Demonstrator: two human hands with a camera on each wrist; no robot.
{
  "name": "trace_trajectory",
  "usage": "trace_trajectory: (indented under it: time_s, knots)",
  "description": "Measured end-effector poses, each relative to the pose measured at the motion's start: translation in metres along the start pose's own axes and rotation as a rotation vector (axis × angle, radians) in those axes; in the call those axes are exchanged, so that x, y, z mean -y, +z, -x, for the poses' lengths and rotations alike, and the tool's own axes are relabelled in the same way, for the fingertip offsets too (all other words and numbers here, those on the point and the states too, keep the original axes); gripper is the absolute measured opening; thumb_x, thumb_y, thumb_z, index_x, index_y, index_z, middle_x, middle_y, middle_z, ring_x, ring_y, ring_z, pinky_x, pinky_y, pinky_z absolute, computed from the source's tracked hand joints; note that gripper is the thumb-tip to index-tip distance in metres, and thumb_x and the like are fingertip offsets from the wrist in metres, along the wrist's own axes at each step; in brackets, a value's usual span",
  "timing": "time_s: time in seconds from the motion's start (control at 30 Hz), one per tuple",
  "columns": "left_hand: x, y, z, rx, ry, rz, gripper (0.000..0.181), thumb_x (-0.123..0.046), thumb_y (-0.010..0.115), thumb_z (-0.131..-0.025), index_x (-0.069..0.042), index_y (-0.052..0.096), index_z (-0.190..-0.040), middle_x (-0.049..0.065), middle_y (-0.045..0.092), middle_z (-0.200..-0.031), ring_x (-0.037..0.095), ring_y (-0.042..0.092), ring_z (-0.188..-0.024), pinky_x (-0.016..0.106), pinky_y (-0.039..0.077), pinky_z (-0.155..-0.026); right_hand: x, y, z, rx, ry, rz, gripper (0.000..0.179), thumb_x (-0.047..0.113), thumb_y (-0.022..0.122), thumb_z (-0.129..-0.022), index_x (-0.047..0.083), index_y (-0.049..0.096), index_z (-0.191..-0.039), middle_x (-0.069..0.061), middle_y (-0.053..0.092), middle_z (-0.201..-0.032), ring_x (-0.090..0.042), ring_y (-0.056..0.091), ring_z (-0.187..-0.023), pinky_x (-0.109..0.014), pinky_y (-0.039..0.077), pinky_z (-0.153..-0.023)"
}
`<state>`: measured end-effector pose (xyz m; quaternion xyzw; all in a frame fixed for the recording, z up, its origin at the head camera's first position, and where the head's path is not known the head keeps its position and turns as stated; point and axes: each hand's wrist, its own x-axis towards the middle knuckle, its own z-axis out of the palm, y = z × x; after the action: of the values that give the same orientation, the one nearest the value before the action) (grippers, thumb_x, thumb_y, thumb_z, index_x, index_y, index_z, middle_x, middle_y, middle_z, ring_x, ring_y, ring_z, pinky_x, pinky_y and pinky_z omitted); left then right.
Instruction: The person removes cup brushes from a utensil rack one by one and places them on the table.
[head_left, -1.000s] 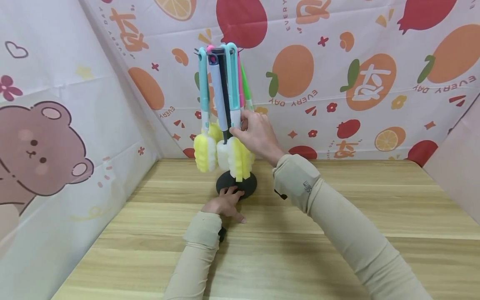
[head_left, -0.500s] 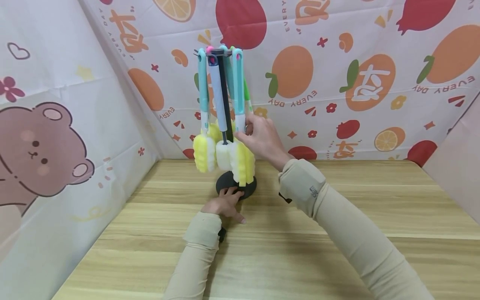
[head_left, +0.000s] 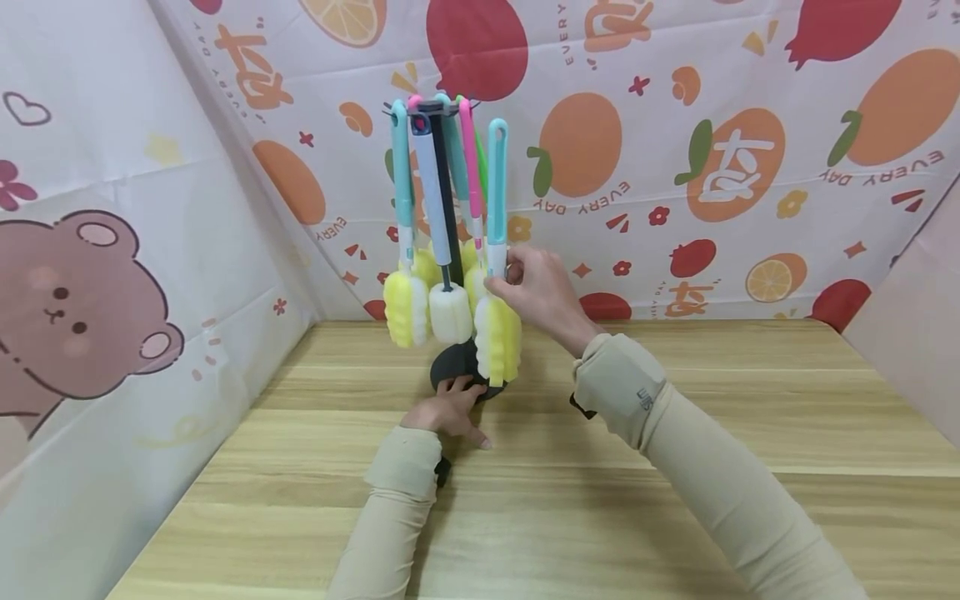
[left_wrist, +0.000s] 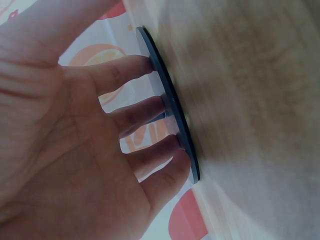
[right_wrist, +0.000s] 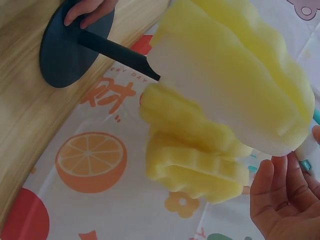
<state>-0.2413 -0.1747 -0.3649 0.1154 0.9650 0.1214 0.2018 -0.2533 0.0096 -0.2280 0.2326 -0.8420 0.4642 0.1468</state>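
My right hand (head_left: 543, 287) pinches the white neck of a teal-handled sponge bottle brush (head_left: 497, 183). That brush hangs upright, handle up, apart from the black stand (head_left: 455, 258) and to its right. Its yellow and white sponge head (right_wrist: 225, 75) looms large in the right wrist view. My left hand (head_left: 446, 412) rests on the stand's round black base (head_left: 447, 367). In the left wrist view its fairly straight fingers press onto the base's rim (left_wrist: 172, 102). Still hanging from the stand are a blue-handled brush (head_left: 432, 200), a pink-handled brush (head_left: 470, 158) and a teal one (head_left: 402, 167).
The wooden table (head_left: 637, 500) spreads to both sides of the stand. A fruit-print cloth (head_left: 675, 167) hangs behind it, and a bear-print cloth (head_left: 90, 308) covers the left side. A green handle (head_left: 482, 158) shows partly behind the pink one.
The right hand has drawn the teal brush off the stand, rightward and slightly down. The pink-handled brush behind it has come into fuller view. The left hand has stayed on the base.
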Motion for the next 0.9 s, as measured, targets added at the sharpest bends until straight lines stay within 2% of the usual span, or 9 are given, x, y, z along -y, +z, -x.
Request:
trace_trajectory:
  time_s: [0.17, 0.5, 0.9]
  knots:
    - [0.0, 0.0, 0.001, -0.004, -0.004, 0.008, 0.093, -0.039, 0.085, -0.083, -0.01, 0.037, -0.157, 0.018, 0.017, -0.165, 0.047, 0.012, -0.149, 0.061, 0.029, -0.112, -0.008, 0.0, 0.007, 0.017, 0.017, -0.028, 0.024, 0.009, 0.07, -0.094, -0.007, 0.067, -0.111, -0.015, 0.068, -0.093, -0.026, 0.06, -0.08, -0.034, 0.055, -0.074]
    - [0.0, 0.0, 0.001, -0.019, 0.015, 0.004, 0.091, -0.037, 0.086, -0.082, -0.008, 0.04, -0.155, 0.02, 0.019, -0.164, 0.048, 0.014, -0.148, 0.061, 0.029, -0.112, -0.016, -0.003, 0.014, 0.0, 0.028, -0.041, 0.027, 0.008, 0.073, -0.094, -0.008, 0.066, -0.114, -0.016, 0.067, -0.095, -0.028, 0.06, -0.081, -0.038, 0.057, -0.078]
    - [0.0, 0.001, 0.0, -0.021, 0.022, -0.005, 0.092, -0.037, 0.086, -0.082, -0.007, 0.039, -0.155, 0.021, 0.02, -0.164, 0.049, 0.014, -0.148, 0.062, 0.028, -0.112, -0.029, -0.004, 0.02, 0.0, 0.057, -0.068, 0.023, 0.008, 0.072, -0.092, -0.006, 0.068, -0.11, -0.014, 0.067, -0.088, -0.026, 0.058, -0.078, -0.033, 0.053, -0.072]
